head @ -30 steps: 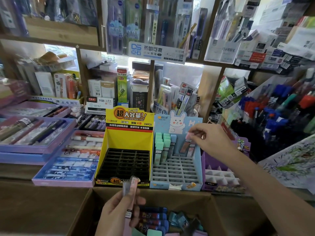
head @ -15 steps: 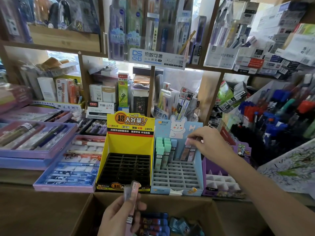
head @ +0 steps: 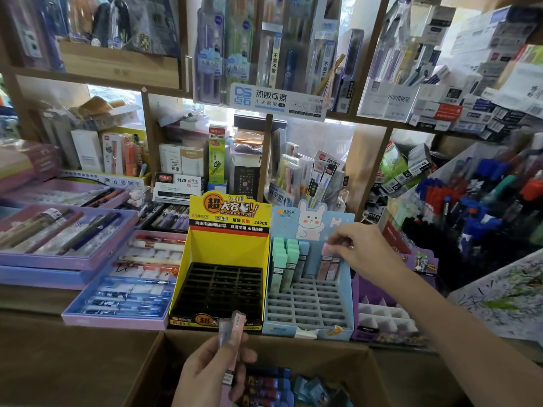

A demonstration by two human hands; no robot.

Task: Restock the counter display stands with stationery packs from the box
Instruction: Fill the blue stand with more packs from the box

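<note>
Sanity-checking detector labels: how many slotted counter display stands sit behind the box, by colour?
yellow display stand: 1
light blue display stand: 1
purple display stand: 1
Total: 3

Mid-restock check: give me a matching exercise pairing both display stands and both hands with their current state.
Things:
1. yellow display stand
2. blue rabbit display stand
3. left hand
4. right hand

States:
A. grips slim packs above the cardboard box
B. black slots all empty
C. pinches a pink pack in the back row
D. back row partly filled, front slots bare

Pairs: 1-B, 2-D, 3-A, 4-C
</note>
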